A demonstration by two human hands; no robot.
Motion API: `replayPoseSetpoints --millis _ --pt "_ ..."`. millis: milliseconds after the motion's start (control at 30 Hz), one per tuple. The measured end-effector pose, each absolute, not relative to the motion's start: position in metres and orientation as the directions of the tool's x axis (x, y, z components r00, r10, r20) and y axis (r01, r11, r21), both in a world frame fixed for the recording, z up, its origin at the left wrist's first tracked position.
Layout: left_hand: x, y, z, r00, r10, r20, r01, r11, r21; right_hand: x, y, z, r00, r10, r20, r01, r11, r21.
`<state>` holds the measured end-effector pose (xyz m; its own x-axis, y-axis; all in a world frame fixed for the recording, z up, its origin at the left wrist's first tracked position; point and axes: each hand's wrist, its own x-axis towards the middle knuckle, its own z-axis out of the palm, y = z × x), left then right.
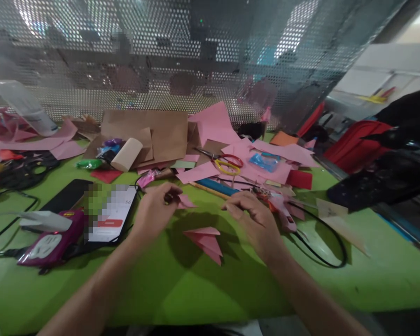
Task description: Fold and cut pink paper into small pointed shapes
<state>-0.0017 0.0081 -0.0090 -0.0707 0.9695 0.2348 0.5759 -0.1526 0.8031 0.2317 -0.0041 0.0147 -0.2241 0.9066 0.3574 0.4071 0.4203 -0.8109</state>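
A folded pink paper piece (207, 242), pleated into a pointed fan-like shape, lies on the green table between my forearms. Above and left of it hovers my left hand (157, 207), its fingers loosely bent with a gap between thumb and forefinger. A small pink paper scrap (186, 201) shows just beyond those fingertips; it appears to lie on the table, not in the hand. On the other side, my right hand (250, 217) hangs with fingers loosely curled and nothing visible in them. Both hands are apart from the folded piece.
Scissors (227, 164), a pencil (210, 190) and pink paper sheets (213, 123) lie behind my hands. A phone (114, 214) and a purple power strip (52, 238) sit left. The glue gun (282, 212) and its looped black cable are right. Perforated metal stands behind.
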Motion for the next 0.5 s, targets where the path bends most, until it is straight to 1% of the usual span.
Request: replayPoseSetpoints --millis 133,200,267,333,367,400,500 --pt "-0.009 0.010 -0.009 0.025 0.968 0.250 0.748 -0.184 0.637 0.232 -0.004 0.013 -0.215 0.901 0.378 0.408 0.434 -0.803" --pt "-0.009 0.007 -0.005 0.059 0.941 0.333 0.802 -0.243 0.546 0.233 -0.004 0.012 -0.224 0.893 0.389 0.405 0.449 -0.796" --pt "-0.005 0.001 0.000 0.075 0.886 0.458 0.826 -0.313 0.469 0.233 -0.004 0.012 -0.232 0.886 0.401 0.416 0.463 -0.783" --pt "0.001 -0.008 0.004 0.079 0.842 0.534 0.826 -0.355 0.437 0.234 -0.004 0.012 -0.235 0.881 0.410 0.433 0.473 -0.767" --pt "0.005 -0.014 0.004 0.092 0.842 0.532 0.824 -0.365 0.434 0.234 -0.004 0.012 -0.235 0.878 0.416 0.439 0.478 -0.761" --pt "0.008 -0.019 0.003 0.135 0.863 0.486 0.815 -0.375 0.441 0.234 -0.005 0.012 -0.236 0.875 0.422 0.441 0.484 -0.756" --pt "0.017 -0.034 -0.004 0.282 0.914 0.293 0.804 -0.391 0.447 0.234 -0.005 0.012 -0.238 0.863 0.445 0.428 0.504 -0.750"
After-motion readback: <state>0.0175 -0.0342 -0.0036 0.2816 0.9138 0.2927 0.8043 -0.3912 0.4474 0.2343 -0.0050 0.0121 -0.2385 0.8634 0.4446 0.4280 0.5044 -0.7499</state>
